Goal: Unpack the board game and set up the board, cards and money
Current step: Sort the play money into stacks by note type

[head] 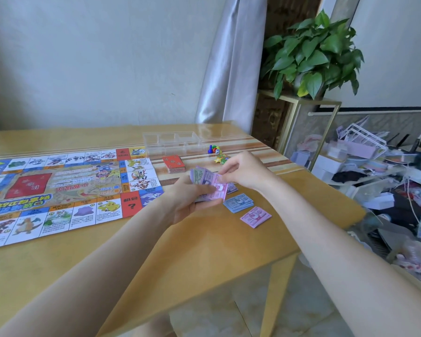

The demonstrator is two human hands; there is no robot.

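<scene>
I see the left hand [192, 198] cupped palm-up, gripping a fanned wad [206, 181] of paper money: thin, flimsy notes, purple and green ones behind, a pink note [220, 189] on top. The right hand [243, 170] comes in from the right and pinches that pink note's upper edge between thumb and fingers. So both hands are grasping paper, neither is free.

Key relation: the pink pile [255, 217] lies on the table [204, 239] near-right of the hands, closer to the right hand than the left. The blue pile [238, 203] sits between it and the wad. A third pile [232, 188] is mostly hidden under the right wrist (colour looks purple-blue, can't be sure). The piles' long axes run roughly left-right, slightly skewed.

My read: sorting by colour, the pink note probably goes down and right onto the pink pile.

The board [58, 190] is already flat on the left, glossy print, creased at the folds. The red cards [174, 164] are stacked square just beyond the hands. The clear plastic tray [173, 142] and small pawns [214, 149] are further back.

The tabletop is smooth and shiny, so loose notes may slide.
</scene>
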